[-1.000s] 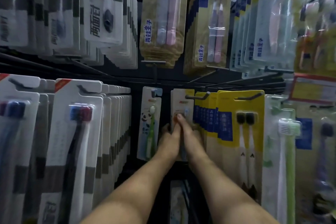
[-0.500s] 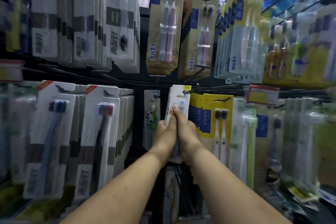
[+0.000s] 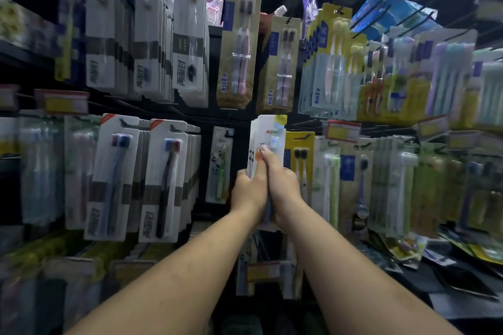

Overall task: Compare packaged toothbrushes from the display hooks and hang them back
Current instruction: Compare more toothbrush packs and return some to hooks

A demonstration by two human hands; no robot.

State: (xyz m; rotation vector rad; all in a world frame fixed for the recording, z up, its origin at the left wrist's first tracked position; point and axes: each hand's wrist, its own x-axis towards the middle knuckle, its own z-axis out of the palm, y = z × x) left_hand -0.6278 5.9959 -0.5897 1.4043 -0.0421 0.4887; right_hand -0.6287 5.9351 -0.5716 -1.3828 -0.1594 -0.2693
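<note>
My left hand [image 3: 249, 190] and right hand [image 3: 284, 187] each have a grip clamped on the white card-backed toothbrush pack [image 3: 268, 141], raised by the lower black display hooks [image 3: 302, 136]. I judge comparing begun, rehanging yet to do.

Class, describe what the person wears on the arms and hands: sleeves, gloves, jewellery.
Left forearm and right forearm are bare to the frame edge; no sleeves show. The left hand and right hand wear no gloves; no watch or bracelet shows at either wrist. Fingers are partly hidden, so rings cannot be judged.
</note>
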